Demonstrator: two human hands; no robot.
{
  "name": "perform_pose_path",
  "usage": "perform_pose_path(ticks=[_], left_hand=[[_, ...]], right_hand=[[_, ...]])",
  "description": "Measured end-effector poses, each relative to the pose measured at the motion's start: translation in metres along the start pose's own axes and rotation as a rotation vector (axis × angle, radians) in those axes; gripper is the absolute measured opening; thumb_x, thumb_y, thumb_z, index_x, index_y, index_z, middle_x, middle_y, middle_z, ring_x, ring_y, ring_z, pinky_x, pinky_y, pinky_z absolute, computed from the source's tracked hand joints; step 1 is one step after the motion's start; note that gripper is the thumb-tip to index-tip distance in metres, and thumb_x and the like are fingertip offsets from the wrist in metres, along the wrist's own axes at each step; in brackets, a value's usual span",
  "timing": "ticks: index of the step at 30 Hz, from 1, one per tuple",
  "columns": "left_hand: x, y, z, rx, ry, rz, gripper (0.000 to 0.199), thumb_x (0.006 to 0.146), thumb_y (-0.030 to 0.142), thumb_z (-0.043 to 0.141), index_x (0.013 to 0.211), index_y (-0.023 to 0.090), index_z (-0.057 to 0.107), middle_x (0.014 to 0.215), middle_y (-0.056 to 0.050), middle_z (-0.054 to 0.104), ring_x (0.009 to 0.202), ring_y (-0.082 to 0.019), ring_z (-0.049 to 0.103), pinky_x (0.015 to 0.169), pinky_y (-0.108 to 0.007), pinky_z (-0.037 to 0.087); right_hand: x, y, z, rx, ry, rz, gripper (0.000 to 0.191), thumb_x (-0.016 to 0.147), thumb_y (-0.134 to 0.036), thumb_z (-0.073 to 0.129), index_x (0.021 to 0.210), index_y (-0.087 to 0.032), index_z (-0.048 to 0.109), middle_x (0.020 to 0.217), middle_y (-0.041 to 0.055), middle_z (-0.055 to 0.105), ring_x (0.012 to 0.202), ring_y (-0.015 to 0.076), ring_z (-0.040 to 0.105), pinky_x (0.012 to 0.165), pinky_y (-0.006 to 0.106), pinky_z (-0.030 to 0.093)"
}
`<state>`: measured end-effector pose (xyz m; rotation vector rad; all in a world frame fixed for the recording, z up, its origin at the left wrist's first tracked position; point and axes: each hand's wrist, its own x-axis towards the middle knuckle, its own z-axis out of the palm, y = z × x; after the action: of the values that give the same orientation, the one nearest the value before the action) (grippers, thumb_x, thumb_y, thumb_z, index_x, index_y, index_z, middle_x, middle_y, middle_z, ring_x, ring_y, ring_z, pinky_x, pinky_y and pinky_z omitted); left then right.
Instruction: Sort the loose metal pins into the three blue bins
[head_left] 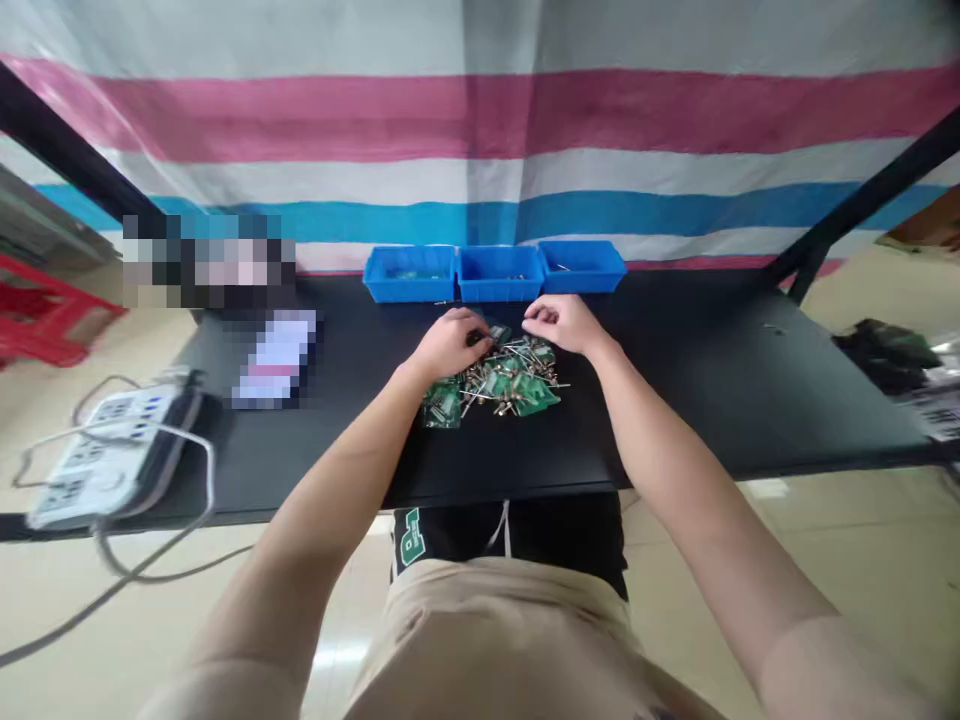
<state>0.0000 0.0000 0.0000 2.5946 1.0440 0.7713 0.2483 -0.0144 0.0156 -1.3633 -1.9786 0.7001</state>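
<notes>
A loose pile of small metal pieces [474, 385], some with long thin shanks and looking like rivets or screws, lies on the black table [495, 465]. Green-tinted clear plastic bags [536, 395] are mixed in with it. At the pile's upper left, my left hand [450, 345] is closed, its fingers curled down at the pieces; whatever they grip is hidden. My right hand [566, 322] hovers at the upper right edge of the pile, thumb and fingers pinched together. Anything between those fingertips is too small to make out. One small bag [442, 405] rests below my left hand.
Three blue bins stand in a row behind the pile: left bin [410, 290], middle bin [500, 290] and right bin [583, 270], with small items inside. A power strip [112, 455] with cables sits at the left edge. A phone-like object [276, 358] lies nearby.
</notes>
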Motion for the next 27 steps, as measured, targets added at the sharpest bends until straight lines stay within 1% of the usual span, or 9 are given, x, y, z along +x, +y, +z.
perform_pose_path(ticks=[2, 4, 7, 11, 15, 18, 22, 24, 27], left_hand=[[0.0, 0.0, 0.002, 0.0, 0.004, -0.007, 0.019, 0.089, 0.031, 0.062, 0.095, 0.017, 0.072, 0.104, -0.009, 0.072, 0.103, -0.025, 0.066, 0.098, -0.04, 0.052], [-0.001, 0.0, 0.003, -0.002, 0.009, -0.009, 0.019, 0.088, 0.032, 0.062, 0.095, 0.018, 0.072, 0.104, -0.009, 0.071, 0.103, -0.024, 0.066, 0.098, -0.04, 0.052], [0.0, -0.001, 0.005, -0.01, 0.016, -0.007, 0.019, 0.087, 0.032, 0.063, 0.095, 0.018, 0.072, 0.105, -0.01, 0.071, 0.103, -0.025, 0.066, 0.097, -0.041, 0.052], [0.0, -0.002, 0.006, -0.016, 0.027, -0.004, 0.019, 0.086, 0.032, 0.064, 0.096, 0.018, 0.073, 0.104, -0.009, 0.072, 0.103, -0.025, 0.066, 0.098, -0.041, 0.052], [0.001, -0.003, 0.007, -0.019, 0.032, 0.004, 0.02, 0.086, 0.032, 0.064, 0.096, 0.017, 0.073, 0.105, -0.01, 0.072, 0.103, -0.025, 0.066, 0.098, -0.042, 0.052], [0.001, -0.003, 0.007, -0.02, 0.035, 0.013, 0.019, 0.087, 0.032, 0.063, 0.095, 0.017, 0.073, 0.104, -0.01, 0.072, 0.102, -0.025, 0.066, 0.097, -0.041, 0.052], [0.001, -0.003, 0.007, -0.023, 0.039, 0.018, 0.019, 0.087, 0.033, 0.062, 0.093, 0.018, 0.072, 0.102, -0.009, 0.072, 0.1, -0.024, 0.067, 0.095, -0.041, 0.053], [0.001, -0.003, 0.007, -0.022, 0.035, 0.014, 0.019, 0.087, 0.032, 0.063, 0.094, 0.018, 0.073, 0.103, -0.009, 0.072, 0.1, -0.024, 0.066, 0.095, -0.041, 0.053], [0.001, -0.003, 0.007, -0.017, 0.028, 0.003, 0.019, 0.086, 0.032, 0.063, 0.095, 0.018, 0.073, 0.104, -0.01, 0.072, 0.101, -0.025, 0.066, 0.096, -0.042, 0.053]], right_hand=[[-0.001, -0.006, -0.001, -0.089, -0.114, -0.015, 0.046, 0.071, -0.05, 0.076, 0.099, -0.013, 0.074, 0.069, 0.0011, 0.063, 0.063, 0.0137, 0.054, 0.064, 0.027, 0.038], [-0.002, -0.011, -0.001, -0.158, -0.195, -0.022, 0.049, 0.067, -0.049, 0.081, 0.101, -0.014, 0.074, 0.07, 0.0005, 0.064, 0.063, 0.0133, 0.053, 0.063, 0.027, 0.037], [-0.002, -0.013, -0.001, -0.226, -0.254, -0.011, 0.045, 0.067, -0.045, 0.082, 0.1, -0.015, 0.076, 0.075, 0.0016, 0.065, 0.065, 0.0128, 0.052, 0.063, 0.027, 0.036], [-0.002, -0.014, -0.001, -0.24, -0.251, -0.039, 0.028, 0.073, -0.037, 0.077, 0.091, -0.016, 0.078, 0.075, 0.0022, 0.066, 0.064, 0.0126, 0.053, 0.063, 0.028, 0.037], [-0.004, -0.016, -0.001, -0.224, -0.241, -0.072, 0.017, 0.077, -0.029, 0.072, 0.084, -0.016, 0.079, 0.069, 0.0017, 0.066, 0.06, 0.012, 0.053, 0.061, 0.028, 0.037], [-0.004, -0.016, 0.001, -0.207, -0.22, -0.101, 0.013, 0.077, -0.025, 0.069, 0.08, -0.017, 0.079, 0.067, 0.002, 0.068, 0.058, 0.0124, 0.055, 0.062, 0.029, 0.039], [-0.004, -0.016, 0.004, -0.195, -0.179, -0.133, 0.013, 0.076, -0.019, 0.065, 0.074, -0.017, 0.078, 0.066, 0.0028, 0.07, 0.06, 0.0137, 0.059, 0.066, 0.029, 0.041], [-0.004, -0.017, 0.005, -0.199, -0.164, -0.141, 0.012, 0.076, -0.019, 0.065, 0.072, -0.017, 0.076, 0.065, 0.0029, 0.07, 0.061, 0.014, 0.06, 0.067, 0.029, 0.042], [-0.005, -0.02, 0.007, -0.183, -0.14, -0.123, 0.012, 0.076, -0.025, 0.068, 0.069, -0.016, 0.073, 0.062, 0.0021, 0.068, 0.06, 0.0138, 0.06, 0.066, 0.028, 0.041]])
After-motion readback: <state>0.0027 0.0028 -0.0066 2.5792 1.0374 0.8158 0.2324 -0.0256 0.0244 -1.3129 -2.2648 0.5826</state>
